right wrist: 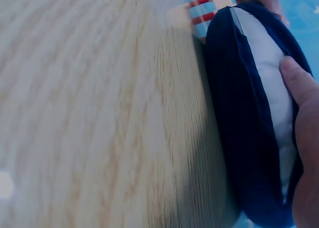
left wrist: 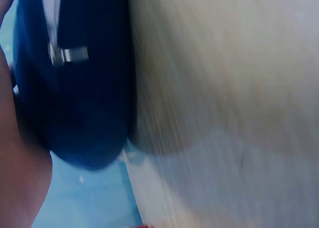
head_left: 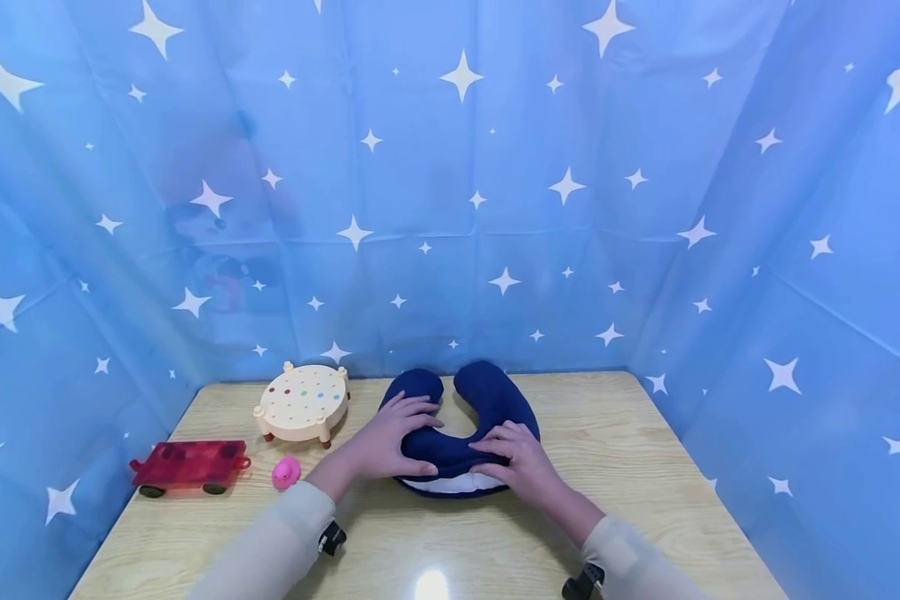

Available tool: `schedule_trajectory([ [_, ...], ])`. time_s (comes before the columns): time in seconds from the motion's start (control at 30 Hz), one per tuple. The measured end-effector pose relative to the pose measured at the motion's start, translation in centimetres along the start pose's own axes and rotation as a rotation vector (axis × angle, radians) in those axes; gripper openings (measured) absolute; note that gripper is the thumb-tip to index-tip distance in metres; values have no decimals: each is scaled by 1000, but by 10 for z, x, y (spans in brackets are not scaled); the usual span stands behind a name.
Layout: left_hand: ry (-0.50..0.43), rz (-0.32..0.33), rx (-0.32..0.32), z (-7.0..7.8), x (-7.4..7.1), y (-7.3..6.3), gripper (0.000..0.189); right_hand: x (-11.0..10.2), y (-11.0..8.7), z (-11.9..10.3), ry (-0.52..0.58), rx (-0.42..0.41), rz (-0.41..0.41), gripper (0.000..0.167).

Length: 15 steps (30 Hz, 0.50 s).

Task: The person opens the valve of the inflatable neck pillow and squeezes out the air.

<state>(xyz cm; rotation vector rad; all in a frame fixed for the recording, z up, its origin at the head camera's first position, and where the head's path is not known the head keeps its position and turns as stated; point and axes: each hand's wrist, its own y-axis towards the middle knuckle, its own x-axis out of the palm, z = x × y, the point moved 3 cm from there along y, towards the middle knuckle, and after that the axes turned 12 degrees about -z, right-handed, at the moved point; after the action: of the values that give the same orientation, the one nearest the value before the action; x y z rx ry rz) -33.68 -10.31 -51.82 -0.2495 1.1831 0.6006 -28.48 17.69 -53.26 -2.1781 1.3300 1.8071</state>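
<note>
A navy U-shaped neck pillow (head_left: pixel 506 404) lies on the table, its two ends pointing away from me. Along its near side the zipper is undone, and a strip of white filling (right wrist: pixel 266 63) shows through. My left hand (head_left: pixel 401 437) rests spread over the pillow's left part, thumb near the opening. With my right hand (head_left: pixel 521 462) I pinch the right part by the opening, and the thumb presses on the white filling in the right wrist view. The metal zipper pull (left wrist: pixel 72 54) hangs at one end of the slit in the left wrist view.
Left of the pillow stand a cream round toy stool (head_left: pixel 303 400) with coloured dots and short legs, a small pink toy (head_left: pixel 286 472) and a translucent red wheeled toy cart (head_left: pixel 191 465). A blue star-patterned curtain (head_left: pixel 420 208) surrounds the wooden table (head_left: pixel 622 467) at the back and sides.
</note>
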Motion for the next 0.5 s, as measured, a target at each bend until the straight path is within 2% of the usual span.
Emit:
schedule_trajectory([
  [0.13, 41, -10, 4, 21, 6, 4, 81, 1, 0, 0, 2, 17, 9, 32],
  [0.23, 78, -25, -22, 32, 11, 10, 71, 1, -1, 0, 9, 31, 16, 31],
  [0.37, 106, -11, -75, 37, 18, 15, 51, 2, -1, 2, 27, 64, 6, 28],
  [0.5, 96, 37, -96, 37, 19, 17, 35, 4, 1, 4, 50, 96, -6, 24],
])
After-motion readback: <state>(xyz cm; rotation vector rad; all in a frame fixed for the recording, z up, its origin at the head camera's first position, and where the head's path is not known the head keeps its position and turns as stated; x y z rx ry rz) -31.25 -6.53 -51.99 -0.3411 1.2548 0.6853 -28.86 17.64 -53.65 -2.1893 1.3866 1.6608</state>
